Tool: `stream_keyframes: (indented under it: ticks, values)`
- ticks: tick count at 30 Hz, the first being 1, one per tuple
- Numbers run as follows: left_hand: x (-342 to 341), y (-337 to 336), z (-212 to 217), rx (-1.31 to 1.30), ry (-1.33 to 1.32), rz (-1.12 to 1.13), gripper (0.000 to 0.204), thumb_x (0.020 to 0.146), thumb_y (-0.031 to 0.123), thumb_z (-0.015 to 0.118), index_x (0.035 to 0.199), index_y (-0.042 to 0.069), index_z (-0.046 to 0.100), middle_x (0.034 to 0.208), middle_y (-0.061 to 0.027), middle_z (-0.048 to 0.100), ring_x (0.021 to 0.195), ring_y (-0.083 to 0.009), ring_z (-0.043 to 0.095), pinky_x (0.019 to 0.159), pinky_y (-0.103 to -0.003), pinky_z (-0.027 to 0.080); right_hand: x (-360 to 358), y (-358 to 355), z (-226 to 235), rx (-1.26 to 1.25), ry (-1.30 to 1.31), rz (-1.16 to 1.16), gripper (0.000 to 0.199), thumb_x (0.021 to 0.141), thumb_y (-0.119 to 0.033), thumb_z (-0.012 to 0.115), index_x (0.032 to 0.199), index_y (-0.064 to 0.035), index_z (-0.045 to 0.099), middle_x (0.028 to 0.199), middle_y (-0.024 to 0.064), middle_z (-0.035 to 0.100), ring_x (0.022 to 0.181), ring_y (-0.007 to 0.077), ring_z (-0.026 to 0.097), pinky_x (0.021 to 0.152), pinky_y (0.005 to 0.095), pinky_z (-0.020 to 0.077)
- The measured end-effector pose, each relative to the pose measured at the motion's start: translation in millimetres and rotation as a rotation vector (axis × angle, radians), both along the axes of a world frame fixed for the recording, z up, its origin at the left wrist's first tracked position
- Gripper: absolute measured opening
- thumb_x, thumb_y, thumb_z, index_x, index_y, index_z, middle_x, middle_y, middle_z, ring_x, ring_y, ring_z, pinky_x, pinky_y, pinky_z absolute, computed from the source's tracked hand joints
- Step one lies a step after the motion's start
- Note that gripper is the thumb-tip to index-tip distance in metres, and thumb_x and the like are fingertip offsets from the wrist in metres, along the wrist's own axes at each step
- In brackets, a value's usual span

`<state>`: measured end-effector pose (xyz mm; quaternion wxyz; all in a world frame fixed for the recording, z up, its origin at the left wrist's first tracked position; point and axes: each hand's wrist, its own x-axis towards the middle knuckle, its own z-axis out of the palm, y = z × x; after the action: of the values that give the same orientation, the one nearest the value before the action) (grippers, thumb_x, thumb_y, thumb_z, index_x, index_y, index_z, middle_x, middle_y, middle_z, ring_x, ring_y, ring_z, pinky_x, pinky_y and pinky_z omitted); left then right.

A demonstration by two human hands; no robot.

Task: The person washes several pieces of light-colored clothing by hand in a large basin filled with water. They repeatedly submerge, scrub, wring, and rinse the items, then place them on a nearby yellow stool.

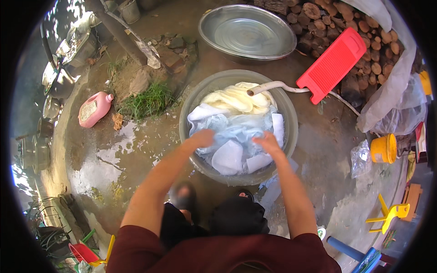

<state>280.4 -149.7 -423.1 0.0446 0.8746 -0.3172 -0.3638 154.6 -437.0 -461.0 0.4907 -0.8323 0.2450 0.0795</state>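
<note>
A wide grey basin [292, 136] in front of me holds wet laundry. A light blue cloth [236, 129] is bunched across its middle. My left hand [203, 138] is closed on the left part of this cloth, its fingers slightly blurred. My right hand [267, 142] grips the cloth's right side with curled fingers. Pale yellow cloth [232, 100] is heaped at the far side of the basin. White fabric [228, 157] lies at the near side, with another white piece [278, 127] along the right wall. A pale hose [273, 85] reaches over the far rim.
Beyond the basin stands a metal tub [248, 32] with water. A red washboard [332, 65] leans by stacked firewood [314, 11]. A pink jug [95, 109] lies left on the wet ground near grass [150, 100]. A yellow bucket [383, 149] is at the right.
</note>
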Motion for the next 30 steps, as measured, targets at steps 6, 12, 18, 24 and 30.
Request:
stream_keyframes:
  ticks: [6,12,18,24,30]
  values:
    - [16.7,14.9,170.8,-0.524,-0.004,0.326,0.029,0.089,0.020,0.058,0.112,0.004,0.062,0.103,-0.0138,0.067,0.094,-0.0238,0.063,0.086,-0.034,0.049,5.1,-10.0,230.6,0.451,-0.342,-0.035,0.027,0.083,-0.012,0.069,0.108,-0.0029,0.063,0.093,0.0009,0.066,0.081,0.0085,0.060,0.073,0.0264,0.0494]
    - [3.4,21.2,325.1,-0.875,-0.224,0.386,0.026,0.082,0.021,0.069,0.100,0.005,0.059,0.084,-0.0071,0.062,0.080,-0.0167,0.059,0.073,-0.032,0.048,-10.9,-28.0,412.5,0.421,-0.887,-0.017,0.031,0.087,-0.016,0.066,0.114,-0.0025,0.059,0.098,0.0052,0.066,0.083,0.0135,0.064,0.074,0.0285,0.0521]
    - [10.0,51.1,247.7,-0.557,-0.779,0.051,0.030,0.075,0.004,0.067,0.103,0.008,0.057,0.093,-0.0121,0.063,0.087,-0.0297,0.064,0.076,-0.039,0.053,-3.5,-40.5,347.7,0.274,-0.827,-0.047,0.023,0.082,-0.004,0.064,0.104,-0.0042,0.058,0.095,0.0016,0.062,0.088,0.0098,0.057,0.080,0.0245,0.0453]
    - [24.1,53.3,98.1,-0.315,-0.562,0.282,0.030,0.079,0.003,0.054,0.107,0.009,0.063,0.089,-0.0219,0.066,0.079,-0.0370,0.066,0.075,-0.046,0.054,-4.5,-85.6,147.8,-0.114,-0.492,-0.067,0.021,0.083,-0.005,0.061,0.104,-0.0068,0.063,0.091,0.0076,0.067,0.081,0.0185,0.063,0.074,0.0293,0.0482]
    - [-13.3,-9.1,11.8,-0.346,-0.082,0.416,0.044,0.083,0.015,0.052,0.125,0.006,0.048,0.106,-0.0260,0.061,0.101,-0.0400,0.059,0.088,-0.047,0.048,13.6,7.4,33.6,-0.336,-0.006,0.293,0.043,0.091,-0.033,0.050,0.128,-0.0133,0.053,0.111,0.0180,0.063,0.104,0.0363,0.059,0.092,0.0437,0.0449]
